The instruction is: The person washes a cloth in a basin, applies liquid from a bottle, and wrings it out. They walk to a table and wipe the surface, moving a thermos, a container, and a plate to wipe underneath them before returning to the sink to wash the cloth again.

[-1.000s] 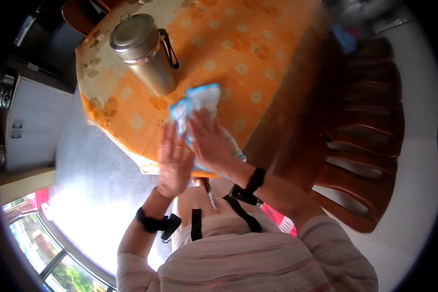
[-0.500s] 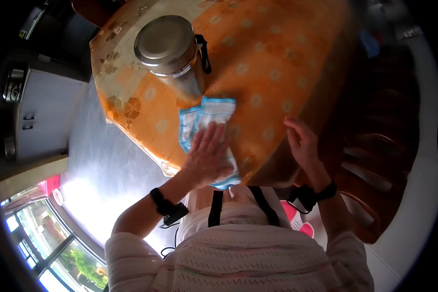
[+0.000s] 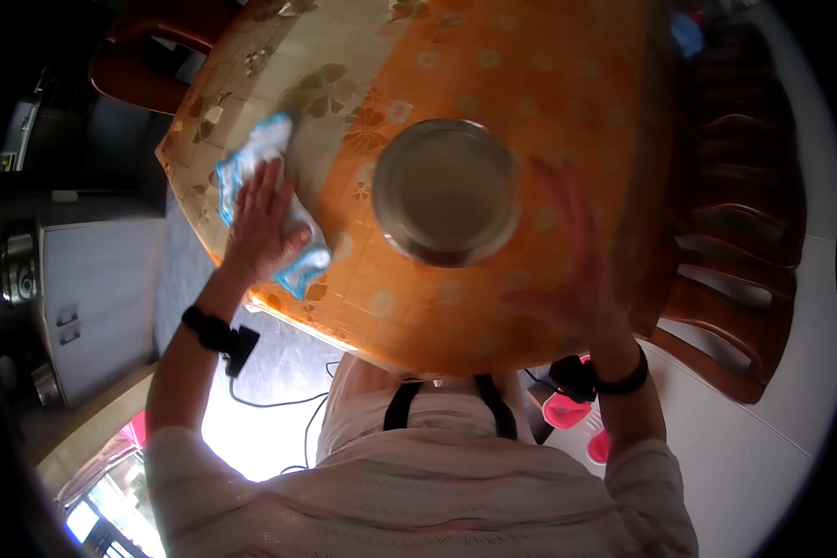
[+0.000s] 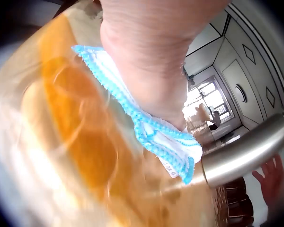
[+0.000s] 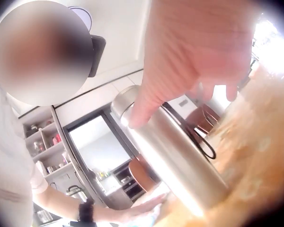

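Observation:
A white cloth with blue edging (image 3: 303,263) lies on the patterned tablecloth at the table's left side. My left hand (image 3: 265,221) rests on it with the fingers extended; the left wrist view shows its blue border (image 4: 128,105) under the hand. Between my hands stands a steel canister (image 3: 446,191), seen from above by its round lid. My right hand (image 3: 572,265), blurred, is spread to the canister's right, with a gap in the head view. In the right wrist view my thumb overlaps the canister (image 5: 175,151) near its top; contact is unclear. Its black strap (image 5: 194,135) hangs beside it.
Brown wooden chairs (image 3: 730,307) line the table's right side, and another chair (image 3: 135,79) is at the upper left. A pale cabinet (image 3: 98,288) stands to the left. A cable (image 3: 274,405) hangs by my body, with pink items (image 3: 565,410) below the table's near edge.
My left hand and the cloth have moved left, away from the canister. My right hand, first on the cloth, has moved right and spread. The canister appears lower and more central as the view shifts.

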`<state>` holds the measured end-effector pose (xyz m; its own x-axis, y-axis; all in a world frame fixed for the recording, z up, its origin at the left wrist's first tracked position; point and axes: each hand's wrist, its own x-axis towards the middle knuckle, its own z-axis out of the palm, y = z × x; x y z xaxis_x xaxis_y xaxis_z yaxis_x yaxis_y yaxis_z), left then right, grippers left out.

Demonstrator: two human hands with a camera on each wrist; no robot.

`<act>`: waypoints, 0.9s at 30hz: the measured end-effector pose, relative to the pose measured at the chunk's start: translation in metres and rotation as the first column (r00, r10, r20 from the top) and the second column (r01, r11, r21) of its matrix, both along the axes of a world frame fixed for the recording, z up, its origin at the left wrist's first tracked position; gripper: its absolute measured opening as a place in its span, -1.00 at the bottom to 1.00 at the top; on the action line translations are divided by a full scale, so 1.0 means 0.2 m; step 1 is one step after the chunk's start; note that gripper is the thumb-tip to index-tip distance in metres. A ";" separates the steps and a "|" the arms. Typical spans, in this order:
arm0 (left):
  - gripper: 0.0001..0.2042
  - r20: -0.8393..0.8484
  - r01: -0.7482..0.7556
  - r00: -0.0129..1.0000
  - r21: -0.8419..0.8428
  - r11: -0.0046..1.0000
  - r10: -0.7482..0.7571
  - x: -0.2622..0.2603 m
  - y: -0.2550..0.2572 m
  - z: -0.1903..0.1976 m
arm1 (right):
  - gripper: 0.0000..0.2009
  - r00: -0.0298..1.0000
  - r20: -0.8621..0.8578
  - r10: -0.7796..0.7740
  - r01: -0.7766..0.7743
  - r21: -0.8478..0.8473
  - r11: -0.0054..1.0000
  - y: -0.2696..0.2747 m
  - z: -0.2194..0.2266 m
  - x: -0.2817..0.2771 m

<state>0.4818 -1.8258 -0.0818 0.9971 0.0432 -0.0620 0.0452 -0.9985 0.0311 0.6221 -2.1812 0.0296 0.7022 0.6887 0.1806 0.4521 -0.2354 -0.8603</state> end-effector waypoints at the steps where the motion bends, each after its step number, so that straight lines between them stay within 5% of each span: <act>1: -0.17 0.024 -0.011 1.000 0.059 0.998 0.010 0.05 0.08 -0.02 | 0.09 0.999 0.000 0.033 -0.033 0.121 0.992 0.07 0.01 0.00; 8: -0.27 0.217 -0.009 0.976 0.065 0.998 -0.006 0.18 0.22 -0.09 | 0.14 0.998 -0.059 0.010 0.003 0.204 0.979 0.30 -0.01 -0.02; 13: -0.29 0.320 -0.233 0.924 0.035 0.972 0.210 0.13 0.12 -0.12 | -0.03 0.892 -0.449 -0.060 0.060 -0.014 0.998 0.35 -0.10 -0.06; 21: -0.22 0.298 -0.220 0.933 0.034 0.975 0.200 0.09 0.03 -0.14 | -0.24 0.922 -0.374 -0.094 0.105 0.007 0.994 0.36 -0.13 -0.06; 27: -0.15 0.054 -0.055 0.997 -0.088 0.995 0.060 -0.03 -0.49 -0.03 | -0.24 0.910 -0.360 -0.205 0.217 -0.006 0.976 0.09 -0.11 -0.04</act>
